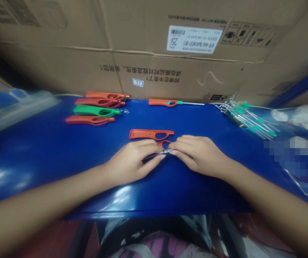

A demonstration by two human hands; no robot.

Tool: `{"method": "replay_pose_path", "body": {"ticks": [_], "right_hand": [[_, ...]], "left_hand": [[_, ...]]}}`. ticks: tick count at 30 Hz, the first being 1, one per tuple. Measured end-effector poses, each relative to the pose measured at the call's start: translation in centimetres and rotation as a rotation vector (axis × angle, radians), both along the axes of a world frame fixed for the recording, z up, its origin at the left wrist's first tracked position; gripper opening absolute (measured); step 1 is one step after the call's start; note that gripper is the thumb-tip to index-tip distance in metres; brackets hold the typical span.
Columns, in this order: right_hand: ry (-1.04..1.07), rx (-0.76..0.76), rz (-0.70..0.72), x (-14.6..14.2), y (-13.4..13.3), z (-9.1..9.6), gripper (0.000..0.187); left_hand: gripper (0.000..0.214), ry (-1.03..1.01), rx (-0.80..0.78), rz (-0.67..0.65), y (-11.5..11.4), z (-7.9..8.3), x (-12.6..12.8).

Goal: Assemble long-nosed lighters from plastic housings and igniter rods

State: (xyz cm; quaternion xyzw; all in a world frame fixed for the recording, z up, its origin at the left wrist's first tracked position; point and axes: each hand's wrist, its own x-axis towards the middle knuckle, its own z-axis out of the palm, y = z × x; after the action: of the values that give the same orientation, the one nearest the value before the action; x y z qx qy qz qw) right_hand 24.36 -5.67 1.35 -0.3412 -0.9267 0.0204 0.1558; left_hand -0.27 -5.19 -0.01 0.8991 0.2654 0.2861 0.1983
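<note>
Blue, glossy and reflective, a table (pixel 43 150) spread before the person, whose bare forearms reached in from both near corners. Both hands met near the middle. The left hand (pixel 136 157) was curled closed, thumb against fingers, around a slim silvery part (pixel 166 152) that poked out towards the right. The right hand (pixel 197 154) had its thumb and fingertips drawn together at that part's other end; gripping it from two sides probably kept so small a thing steady. Just behind the fingertips showed an orange loop (pixel 166 142), mostly hidden, so whether either hand also held it could not be told.

Just beyond the hands lay an orange handle half (pixel 143 134), flat and within easy reach. Farther back on the left, orange, red and green handles (pixel 94 110) lay roughly side by side, perhaps to keep them together. An orange lighter with a metal tube (pixel 159 102) lay at the back, and on the right was a loose heap of metal rods with teal pieces (pixel 247 120).

A cardboard box (pixel 75 68) rose like a wall along the far edge, limiting reach that way. Bare blue surface between the wrists and the near edge left the forearms room to shift.
</note>
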Motion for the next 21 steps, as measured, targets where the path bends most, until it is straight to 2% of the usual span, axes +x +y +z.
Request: {"method": "replay_pose_path", "body": {"ticks": [7,12,16,21], "right_hand": [[0.067,-0.070,-0.077,-0.2,-0.3,-0.2,0.028],[0.053,-0.097,-0.166,-0.6,-0.3,0.0,0.047],[0.066,-0.146,-0.228,-0.7,-0.3,0.1,0.053],[0.042,-0.225,-0.359,-0.3,0.2,0.8,0.050]], "left_hand": [[0.017,-0.075,0.029,0.038,0.2,0.0,-0.1],[0.017,-0.098,-0.012,0.025,-0.2,0.1,0.1],[0.024,-0.073,-0.072,0.022,-0.6,0.2,0.1],[0.036,-0.060,-0.069,0.066,-0.2,0.1,-0.1]]}}
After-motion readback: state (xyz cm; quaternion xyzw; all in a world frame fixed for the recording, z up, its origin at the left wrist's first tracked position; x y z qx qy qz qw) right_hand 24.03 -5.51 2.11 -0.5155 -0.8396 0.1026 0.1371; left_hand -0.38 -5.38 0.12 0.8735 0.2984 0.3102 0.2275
